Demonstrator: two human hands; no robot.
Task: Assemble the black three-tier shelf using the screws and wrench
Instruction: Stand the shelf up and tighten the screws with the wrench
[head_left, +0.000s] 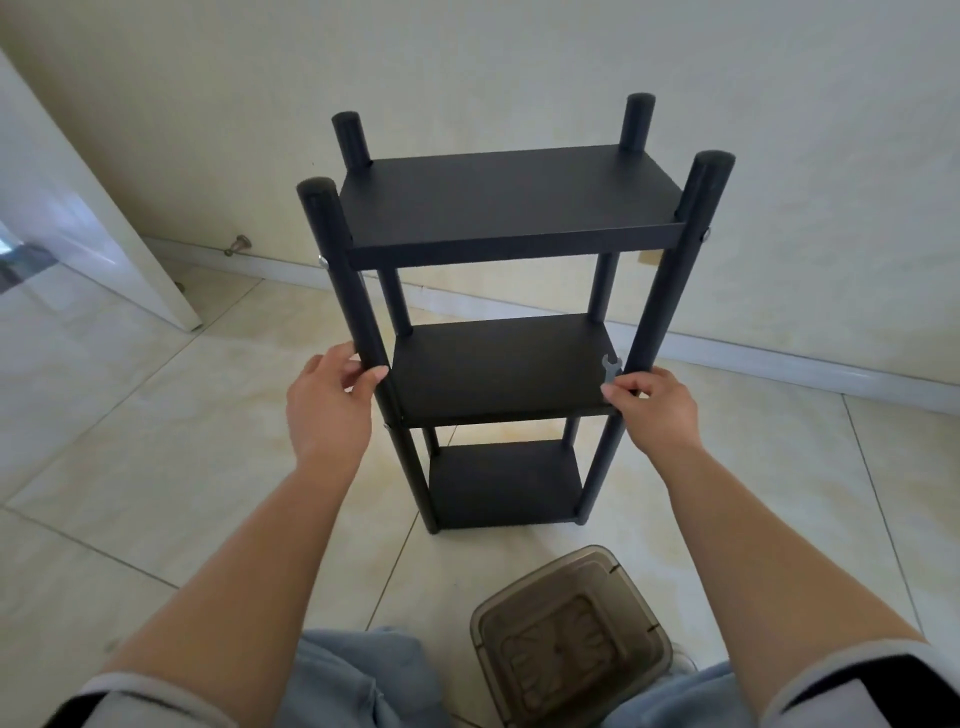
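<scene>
The black three-tier shelf (511, 208) stands upright on the tiled floor, with three boards fixed between four round posts. My left hand (330, 402) grips the front left post just above the middle board. My right hand (652, 408) holds the front right post at the same height, and a small grey wrench (610, 370) sticks up from between its fingers. Silver screw heads show on the front posts at the top board (323, 261).
A smoky translucent plastic container (566, 634) sits on the floor by my knees, right of centre. A white door (78, 218) stands open at the left, with a doorstop (240, 242) on the baseboard. The wall runs close behind the shelf.
</scene>
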